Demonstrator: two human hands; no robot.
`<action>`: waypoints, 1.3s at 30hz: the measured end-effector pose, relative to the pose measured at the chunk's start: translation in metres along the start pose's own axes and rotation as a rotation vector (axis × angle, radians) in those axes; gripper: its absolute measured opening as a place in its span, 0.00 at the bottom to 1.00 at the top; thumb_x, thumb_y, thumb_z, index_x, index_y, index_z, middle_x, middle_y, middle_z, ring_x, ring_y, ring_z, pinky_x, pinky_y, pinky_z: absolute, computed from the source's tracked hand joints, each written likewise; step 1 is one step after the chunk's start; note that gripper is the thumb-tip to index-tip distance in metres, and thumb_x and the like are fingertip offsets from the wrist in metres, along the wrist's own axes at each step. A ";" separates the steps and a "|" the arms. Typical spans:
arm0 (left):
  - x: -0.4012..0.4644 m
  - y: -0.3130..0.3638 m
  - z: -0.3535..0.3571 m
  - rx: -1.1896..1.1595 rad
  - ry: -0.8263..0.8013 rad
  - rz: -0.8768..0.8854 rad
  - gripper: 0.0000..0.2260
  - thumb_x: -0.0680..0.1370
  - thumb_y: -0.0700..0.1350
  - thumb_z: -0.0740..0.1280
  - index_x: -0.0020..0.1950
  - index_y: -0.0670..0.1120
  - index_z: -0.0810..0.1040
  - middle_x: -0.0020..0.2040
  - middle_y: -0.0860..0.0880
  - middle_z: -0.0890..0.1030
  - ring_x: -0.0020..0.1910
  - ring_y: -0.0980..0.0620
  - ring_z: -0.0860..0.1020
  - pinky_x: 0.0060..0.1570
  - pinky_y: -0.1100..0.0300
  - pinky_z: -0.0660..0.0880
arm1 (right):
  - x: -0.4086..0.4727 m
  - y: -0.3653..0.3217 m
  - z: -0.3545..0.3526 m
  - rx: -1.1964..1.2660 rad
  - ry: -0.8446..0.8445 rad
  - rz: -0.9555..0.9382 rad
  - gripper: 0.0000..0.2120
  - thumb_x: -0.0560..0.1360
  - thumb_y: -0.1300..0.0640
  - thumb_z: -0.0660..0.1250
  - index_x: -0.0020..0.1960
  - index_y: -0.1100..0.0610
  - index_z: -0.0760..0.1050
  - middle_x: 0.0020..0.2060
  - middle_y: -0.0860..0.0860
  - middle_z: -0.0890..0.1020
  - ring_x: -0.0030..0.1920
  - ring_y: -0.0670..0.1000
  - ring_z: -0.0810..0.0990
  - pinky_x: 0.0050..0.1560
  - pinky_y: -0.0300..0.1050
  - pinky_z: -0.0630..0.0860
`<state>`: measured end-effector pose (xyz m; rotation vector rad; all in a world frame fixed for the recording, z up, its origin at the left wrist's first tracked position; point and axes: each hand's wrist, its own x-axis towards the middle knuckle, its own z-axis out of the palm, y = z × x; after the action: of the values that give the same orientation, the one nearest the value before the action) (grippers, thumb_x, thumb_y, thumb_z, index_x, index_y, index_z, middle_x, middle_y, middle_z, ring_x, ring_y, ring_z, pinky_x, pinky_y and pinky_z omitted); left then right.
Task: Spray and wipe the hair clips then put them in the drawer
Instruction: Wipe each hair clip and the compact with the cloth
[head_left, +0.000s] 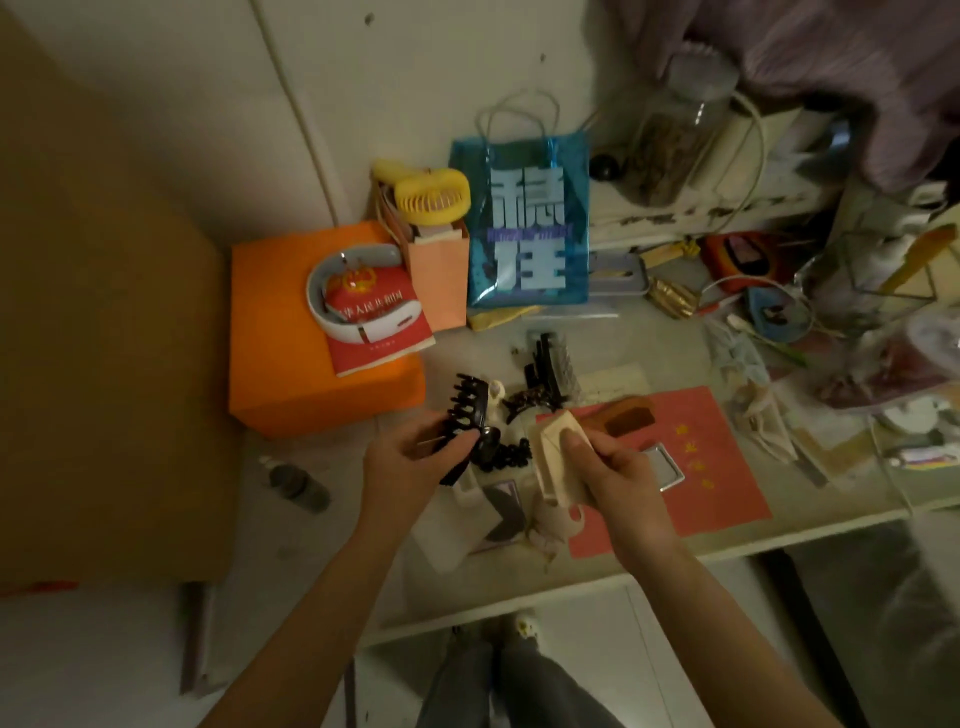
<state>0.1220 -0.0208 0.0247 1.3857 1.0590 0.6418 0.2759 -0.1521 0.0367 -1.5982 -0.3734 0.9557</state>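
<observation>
Black claw clip (464, 415) pinched in the left hand (410, 457), folded cloth (558, 457) gripped in the right hand (618, 483), above the cluttered desk's (727, 540) front edge.

The black claw clip (465, 415) looks like glossy hard plastic, while the folded beige cloth (558, 457) at about three o'clock from it is matt and soft. At twelve o'clock the blue bag (524, 228) has a shiny plastic sheen, the orange box (291, 374) at ten o'clock a smooth matt card finish. The glass jar (675, 140) at one o'clock is clear and glossy.
</observation>
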 end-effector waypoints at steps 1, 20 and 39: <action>0.002 0.016 -0.001 -0.029 -0.002 0.027 0.10 0.71 0.38 0.74 0.50 0.49 0.83 0.40 0.59 0.85 0.43 0.62 0.82 0.41 0.71 0.76 | 0.003 -0.012 0.004 0.013 -0.010 -0.026 0.09 0.77 0.54 0.66 0.43 0.51 0.84 0.38 0.53 0.81 0.40 0.54 0.78 0.43 0.51 0.73; -0.005 0.198 -0.004 -0.207 0.002 0.343 0.31 0.59 0.59 0.73 0.59 0.48 0.81 0.49 0.50 0.85 0.49 0.52 0.84 0.47 0.55 0.80 | -0.012 -0.192 0.048 0.221 -0.165 -0.535 0.08 0.75 0.61 0.67 0.48 0.63 0.82 0.37 0.55 0.84 0.37 0.48 0.80 0.38 0.39 0.76; -0.020 0.341 -0.019 -0.157 -0.010 0.727 0.20 0.59 0.55 0.74 0.49 0.56 0.82 0.46 0.56 0.85 0.47 0.55 0.84 0.43 0.64 0.79 | -0.044 -0.326 0.051 0.256 -0.171 -0.782 0.10 0.66 0.52 0.71 0.43 0.57 0.84 0.39 0.57 0.85 0.40 0.55 0.81 0.48 0.54 0.78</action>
<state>0.1699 0.0153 0.3610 1.6254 0.4554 1.2110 0.2946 -0.0598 0.3565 -0.9969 -0.8781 0.4990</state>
